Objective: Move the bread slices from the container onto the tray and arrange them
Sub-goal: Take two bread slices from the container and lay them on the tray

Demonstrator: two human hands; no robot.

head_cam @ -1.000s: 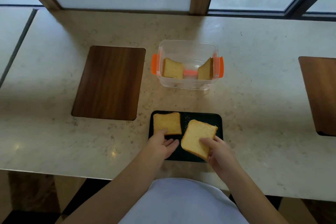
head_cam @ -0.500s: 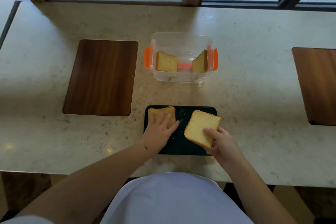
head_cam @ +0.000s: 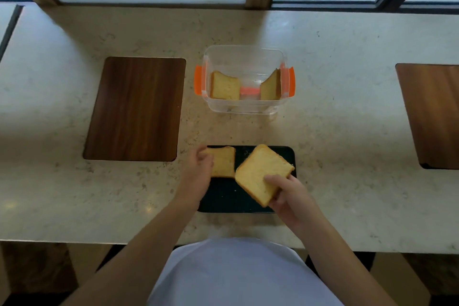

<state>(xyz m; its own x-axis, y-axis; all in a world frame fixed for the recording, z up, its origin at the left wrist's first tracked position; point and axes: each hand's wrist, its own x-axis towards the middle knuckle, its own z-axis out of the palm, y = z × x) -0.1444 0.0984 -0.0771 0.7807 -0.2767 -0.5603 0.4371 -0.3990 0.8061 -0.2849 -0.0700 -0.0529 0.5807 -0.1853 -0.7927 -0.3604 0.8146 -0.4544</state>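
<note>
Right hand pinching slice by corner over tray, left hand grip unclear; soft, light, crumbly, best held by edges.

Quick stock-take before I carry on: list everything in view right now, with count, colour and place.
bread slices in container: 2, golden, leaning at the left and right ends
container: 1, clear with orange clips, centre of counter
slice flat on tray: 1, golden, far-left corner
held slice: 1, golden, tilted over the tray
tray: 1, black, near edge
wooden boards: 2, brown, left and far right
counter: 1, beige stone
left hand: on the flat slice
right hand: gripping the held slice
</note>
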